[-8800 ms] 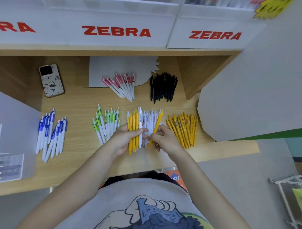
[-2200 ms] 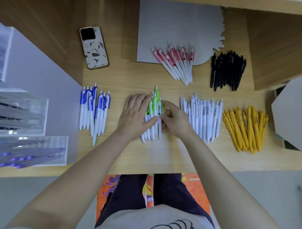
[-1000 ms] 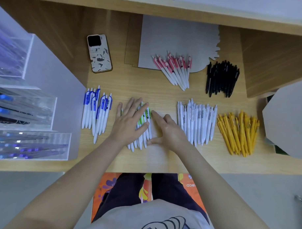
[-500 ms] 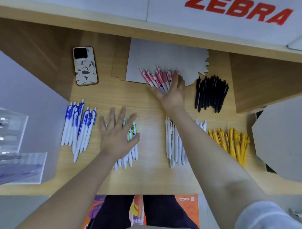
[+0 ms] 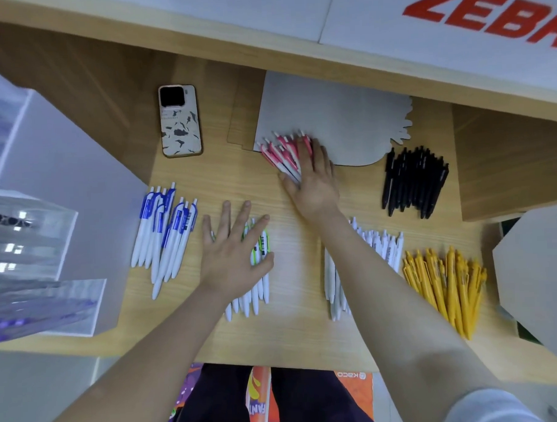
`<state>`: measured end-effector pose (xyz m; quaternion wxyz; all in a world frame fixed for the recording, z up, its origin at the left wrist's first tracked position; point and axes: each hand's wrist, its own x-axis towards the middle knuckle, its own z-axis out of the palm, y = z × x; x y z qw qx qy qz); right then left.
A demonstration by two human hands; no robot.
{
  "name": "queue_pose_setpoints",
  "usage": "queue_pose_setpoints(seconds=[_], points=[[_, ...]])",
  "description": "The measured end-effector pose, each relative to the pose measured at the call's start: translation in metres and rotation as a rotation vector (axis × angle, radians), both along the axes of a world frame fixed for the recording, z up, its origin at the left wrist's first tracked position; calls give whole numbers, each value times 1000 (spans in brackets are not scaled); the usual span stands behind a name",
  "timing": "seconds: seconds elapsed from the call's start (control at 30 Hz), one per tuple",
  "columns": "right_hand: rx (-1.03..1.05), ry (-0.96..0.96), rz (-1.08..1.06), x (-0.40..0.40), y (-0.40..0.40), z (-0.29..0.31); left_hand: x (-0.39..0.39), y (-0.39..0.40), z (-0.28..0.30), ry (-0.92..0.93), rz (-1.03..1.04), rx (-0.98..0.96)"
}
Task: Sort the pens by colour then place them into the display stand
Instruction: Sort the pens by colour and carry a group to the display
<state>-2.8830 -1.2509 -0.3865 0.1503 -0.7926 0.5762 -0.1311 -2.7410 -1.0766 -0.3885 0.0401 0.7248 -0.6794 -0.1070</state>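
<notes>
Pens lie on the wooden desk in colour groups. My left hand [image 5: 232, 250] rests flat, fingers spread, on the green-and-white pens [image 5: 259, 268]. My right hand [image 5: 314, 178] reaches forward and lies with straight fingers on the pink-and-white pens [image 5: 280, 154] at the back middle. Blue-and-white pens [image 5: 164, 237] lie to the left, plain white pens [image 5: 382, 248] under my right forearm, yellow pens [image 5: 444, 284] at the right, and black pens [image 5: 412, 181] at the back right. The clear display stand [image 5: 29, 251] stands at the left edge and holds several pens.
A phone [image 5: 180, 121] lies at the back left of the desk. A grey card [image 5: 334, 114] lies under the tips of the pink pens. A second grey card [image 5: 538, 283] juts in at the right. A white shelf front with red lettering [image 5: 485, 11] overhangs the desk.
My right hand left the green pens, reached forward and settled onto the pink pens. My left hand stayed flat on the green pens. The view tilted up.
</notes>
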Motion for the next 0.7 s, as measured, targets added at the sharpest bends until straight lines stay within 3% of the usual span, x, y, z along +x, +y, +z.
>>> queue_pose_setpoints(seconds=[0.7], points=[[51, 160, 324, 26, 14, 12, 10, 11, 2, 62, -34, -21]])
